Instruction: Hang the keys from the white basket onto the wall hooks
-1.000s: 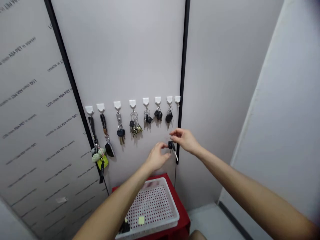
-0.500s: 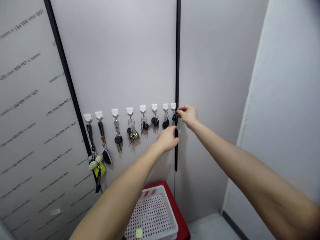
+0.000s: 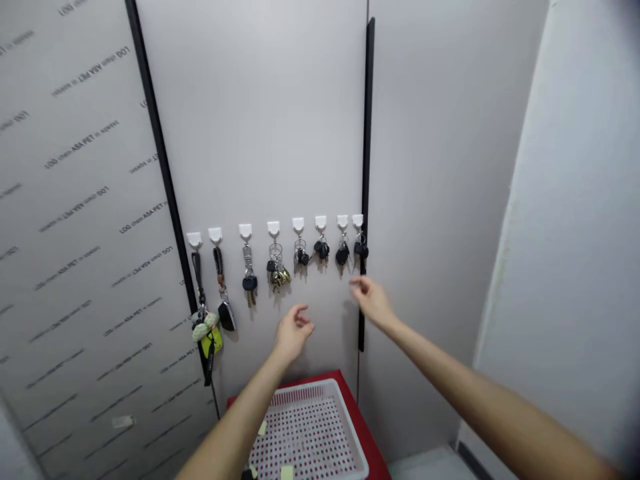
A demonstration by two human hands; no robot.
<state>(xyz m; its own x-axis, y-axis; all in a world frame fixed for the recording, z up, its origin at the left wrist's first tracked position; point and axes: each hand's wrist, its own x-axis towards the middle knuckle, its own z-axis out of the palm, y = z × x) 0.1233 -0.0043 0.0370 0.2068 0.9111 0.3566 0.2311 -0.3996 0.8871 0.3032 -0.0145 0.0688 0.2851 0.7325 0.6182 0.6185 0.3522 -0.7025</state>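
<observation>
Black key bunch [image 3: 361, 250] hangs lengthwise just above my empty right hand [image 3: 370, 300] (the nearer one), my left hand [image 3: 291, 331] loose and empty, lower left.

There is one view only, from a camera on the person's head, facing a pale wall straight ahead and tilted somewhat down. It stands about an arm's reach away: a row of white hooks [image 3: 273, 228] crosses mid-frame, both forearms enter from the bottom edge, and a white basket [image 3: 345, 413] is cut off at bottom centre.
</observation>
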